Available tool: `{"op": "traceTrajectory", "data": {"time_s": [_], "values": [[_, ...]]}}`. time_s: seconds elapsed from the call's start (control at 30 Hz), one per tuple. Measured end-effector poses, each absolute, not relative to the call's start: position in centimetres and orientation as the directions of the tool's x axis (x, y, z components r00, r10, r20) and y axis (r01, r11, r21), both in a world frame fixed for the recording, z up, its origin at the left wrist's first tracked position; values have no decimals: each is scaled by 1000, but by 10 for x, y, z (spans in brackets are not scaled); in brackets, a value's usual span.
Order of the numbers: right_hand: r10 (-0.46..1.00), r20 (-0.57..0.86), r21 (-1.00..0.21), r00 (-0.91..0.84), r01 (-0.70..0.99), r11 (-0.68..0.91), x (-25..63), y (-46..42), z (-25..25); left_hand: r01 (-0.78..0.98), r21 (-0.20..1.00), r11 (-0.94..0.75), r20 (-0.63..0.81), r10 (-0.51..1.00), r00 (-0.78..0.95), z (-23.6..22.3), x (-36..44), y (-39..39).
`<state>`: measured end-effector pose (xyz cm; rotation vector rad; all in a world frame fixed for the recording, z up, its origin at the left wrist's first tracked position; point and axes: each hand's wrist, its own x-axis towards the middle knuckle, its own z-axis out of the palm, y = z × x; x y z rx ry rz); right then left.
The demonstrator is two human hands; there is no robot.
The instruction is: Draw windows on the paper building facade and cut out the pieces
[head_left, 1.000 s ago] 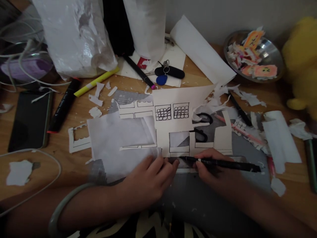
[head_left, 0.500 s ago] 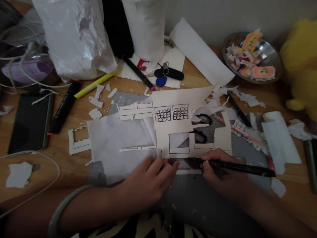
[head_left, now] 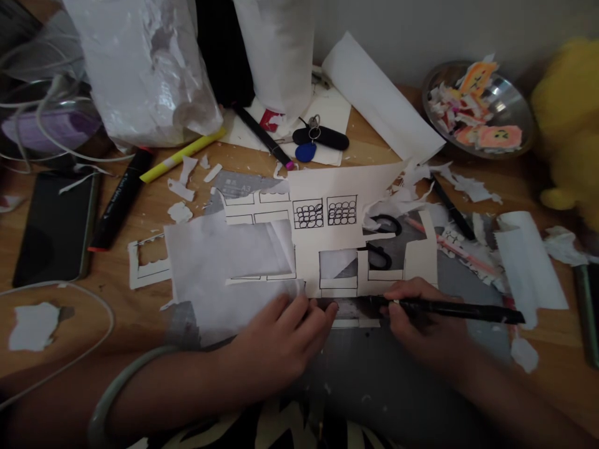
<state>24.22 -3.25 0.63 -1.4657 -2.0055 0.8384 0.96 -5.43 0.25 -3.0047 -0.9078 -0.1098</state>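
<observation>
A cream paper cut-out (head_left: 337,181) with black drawn lines, two panels of small circles and several cut openings lies in the middle. My left hand (head_left: 285,337) rests palm down at its lower edge, fingers bent and slightly apart, pressing on the paper. In my right hand (head_left: 421,318) is a black pen (head_left: 463,310), pinched near its front end, its tip at the cut-out's lower edge. White paper (head_left: 201,255) lies at the left, partly under the cut-out. Black scissor handles (head_left: 381,255) show through the openings at right.
A grey cutting mat (head_left: 355,362) lies beneath. Paper scraps (head_left: 180,214) litter the table. A phone (head_left: 51,231), markers (head_left: 122,202) and a cable (head_left: 110,312) are left. Keys (head_left: 313,131) and a white roll (head_left: 379,93) sit behind; a metal bowl (head_left: 519,103) of scraps stands back right.
My right hand and the pen have shifted slightly right, and the pen's rear end has risen a little. My left hand and the cut-out stay where they were.
</observation>
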Motion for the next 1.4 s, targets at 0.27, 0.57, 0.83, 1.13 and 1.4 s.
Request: {"op": "traceTrajectory", "data": {"time_s": [0.27,0.57,0.83,1.13,1.4], "values": [[943,37,-761,-330,602,241,233,-30,9,559,34,-828,81,560,825,2,9,-54],[911,-30,-801,-411,555,224,227,-30,9,561,31,-827,100,561,822,0,10,-55],[900,-44,-791,-434,565,234,223,-29,8,565,47,-824,108,566,817,2,9,-54],[941,-8,-739,-339,636,223,233,-29,13,562,37,-826,65,563,824,4,9,-54],[955,39,-700,-295,674,237,239,-30,12,561,34,-827,80,562,823,3,9,-54]]}}
